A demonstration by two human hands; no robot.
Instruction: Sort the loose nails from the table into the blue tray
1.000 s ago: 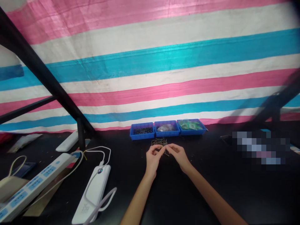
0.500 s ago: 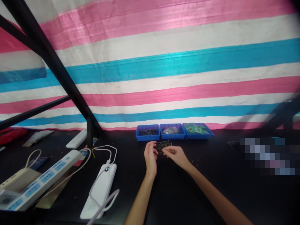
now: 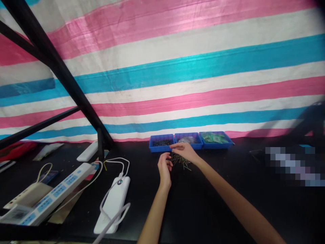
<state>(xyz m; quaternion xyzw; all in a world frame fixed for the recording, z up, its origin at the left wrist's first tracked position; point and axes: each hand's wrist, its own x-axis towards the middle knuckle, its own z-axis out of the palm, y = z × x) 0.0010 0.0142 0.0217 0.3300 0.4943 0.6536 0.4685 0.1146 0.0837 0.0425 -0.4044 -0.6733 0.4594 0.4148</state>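
Observation:
A loose pile of thin metal pieces like nails or screws point(image 3: 181, 160) lies on the black table. My left hand point(image 3: 165, 166) is at the pile's left edge, its fingers loosely curled with gaps between them and nothing visible inside. Above the pile's far side is my right hand point(image 3: 185, 151), thumb and fingers brought together and pointing left; whatever they may pinch is too small to make out. Just beyond them stands a blue tray point(image 3: 162, 149) of similar dark pieces. The middle blue tray point(image 3: 196, 146), holding clear plastic bags, is partly hidden by my right hand.
Another blue tray point(image 3: 219, 146) holds green packets on the right. At left are a white power bank point(image 3: 113, 203) with a cable, a power strip point(image 3: 57, 193) and a black metal frame point(image 3: 64, 79). A striped sheet point(image 3: 193, 74) hangs behind the table.
My right hand has moved away from me, from the pile's near right side to its far side by the trays. My left hand stays beside the pile. The view has shifted slightly.

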